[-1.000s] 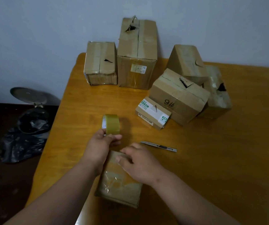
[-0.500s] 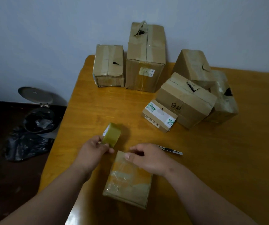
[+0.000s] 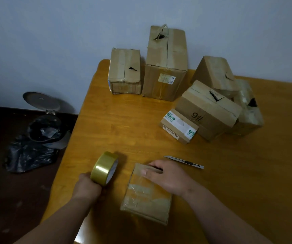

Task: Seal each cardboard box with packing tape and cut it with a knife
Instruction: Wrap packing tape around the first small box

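A small flat cardboard box with shiny tape across its top lies on the wooden table close to me. My right hand rests on its far end, fingers bent over the edge. My left hand grips a roll of yellowish packing tape, held tilted above the table to the left of the box. A slim utility knife lies just beyond my right hand.
Several more cardboard boxes stand at the back: a small one, a tall one, a "9#" box and a labelled flat box. A bin with a black bag sits on the floor at left.
My left hand has drawn the tape roll back toward me and to the left, away from the box. My right hand stays on the box's far end.
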A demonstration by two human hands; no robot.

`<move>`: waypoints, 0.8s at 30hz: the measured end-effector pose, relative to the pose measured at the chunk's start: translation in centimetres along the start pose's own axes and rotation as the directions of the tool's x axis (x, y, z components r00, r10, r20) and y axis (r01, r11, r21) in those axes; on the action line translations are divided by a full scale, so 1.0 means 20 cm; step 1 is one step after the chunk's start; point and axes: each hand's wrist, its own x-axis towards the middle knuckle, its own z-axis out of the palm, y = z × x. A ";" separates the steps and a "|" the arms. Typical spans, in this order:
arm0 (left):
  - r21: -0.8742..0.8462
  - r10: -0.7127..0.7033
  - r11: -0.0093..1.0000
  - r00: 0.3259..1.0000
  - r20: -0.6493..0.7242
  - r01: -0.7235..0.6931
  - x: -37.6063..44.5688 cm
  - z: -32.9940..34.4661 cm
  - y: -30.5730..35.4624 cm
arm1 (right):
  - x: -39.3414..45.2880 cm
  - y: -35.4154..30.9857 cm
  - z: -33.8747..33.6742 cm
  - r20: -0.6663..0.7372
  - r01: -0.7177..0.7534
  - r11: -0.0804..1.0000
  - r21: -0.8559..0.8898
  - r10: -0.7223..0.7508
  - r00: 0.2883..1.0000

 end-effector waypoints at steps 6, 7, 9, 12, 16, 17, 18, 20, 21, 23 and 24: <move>0.220 0.036 0.975 0.999 0.029 -0.041 -0.01 -0.06 -0.02 | -0.01 -0.03 0.03 -0.015 0.000 1.000 -0.011 0.000 1.000; 0.254 0.043 0.966 0.998 0.040 -0.052 -0.02 -0.07 0.00 | -0.01 -0.03 0.03 -0.017 0.006 1.000 -0.014 -0.006 1.000; 0.347 0.060 0.935 0.996 0.060 -0.078 -0.03 -0.08 0.02 | -0.02 -0.03 0.03 -0.023 0.006 1.000 -0.007 -0.006 1.000; 0.251 -0.014 0.968 0.988 0.152 -0.025 -0.03 -0.13 0.04 | -0.02 -0.03 0.01 -0.025 0.002 1.000 0.026 -0.001 1.000; 0.266 0.162 0.958 0.964 -0.210 -0.103 -0.03 -0.29 0.10 | -0.01 -0.03 -0.02 -0.025 -0.012 0.998 0.061 0.014 1.000; 0.313 0.304 0.928 0.893 -0.332 -0.200 -0.05 -0.31 0.14 | -0.01 -0.04 -0.02 -0.033 -0.002 0.999 0.051 0.003 0.999; 0.309 0.449 0.885 0.814 -0.368 -0.348 -0.11 -0.29 0.21 | -0.01 -0.05 -0.01 -0.043 0.009 1.000 0.027 -0.008 0.999; 0.270 0.721 0.691 0.669 -0.184 -0.671 -0.25 -0.19 0.33 | -0.01 -0.07 0.00 -0.063 0.009 0.999 -0.032 -0.011 0.998; 0.255 0.794 0.588 0.609 0.000 -0.767 -0.31 -0.12 0.39 | -0.01 -0.07 0.00 -0.069 0.000 0.998 -0.060 -0.004 0.998; 0.257 0.758 0.458 0.525 0.388 -0.851 -0.37 0.02 0.43 | -0.02 -0.08 -0.01 -0.079 -0.020 0.989 -0.143 0.009 0.997; 0.240 0.696 0.466 0.521 0.495 -0.851 -0.38 0.07 0.45 | -0.02 -0.09 -0.02 -0.090 -0.033 0.981 -0.191 0.016 0.996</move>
